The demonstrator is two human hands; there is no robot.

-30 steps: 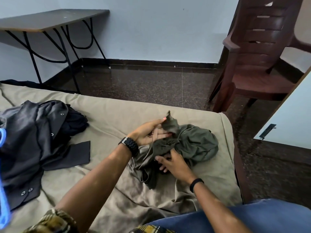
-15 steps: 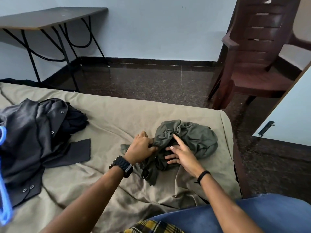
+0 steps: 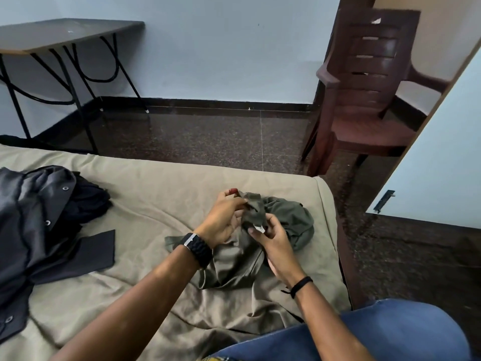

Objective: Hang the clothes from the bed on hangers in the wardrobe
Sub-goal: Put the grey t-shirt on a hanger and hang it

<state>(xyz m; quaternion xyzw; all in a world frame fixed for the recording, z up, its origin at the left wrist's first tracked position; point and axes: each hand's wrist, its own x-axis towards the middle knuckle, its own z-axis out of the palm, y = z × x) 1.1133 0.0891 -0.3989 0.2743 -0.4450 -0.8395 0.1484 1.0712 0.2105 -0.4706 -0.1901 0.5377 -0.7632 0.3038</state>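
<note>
Bed [image 3: 156,194], tan sheet, tiled floor beyond. Olive garment [image 3: 283,220] near bed's right end, now bunched upward from flat. Left hand [image 3: 223,220] and right hand [image 3: 276,243] both pinch its neck, label exposed. Dark clothes [image 3: 39,225] at bed's left. Judged: collar found, hanger next.

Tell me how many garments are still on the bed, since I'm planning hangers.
2 that I can separate: an olive green garment near the bed's right end, gripped by the left hand and right hand, and a dark grey garment at the left. That dark heap may hide more.
</note>
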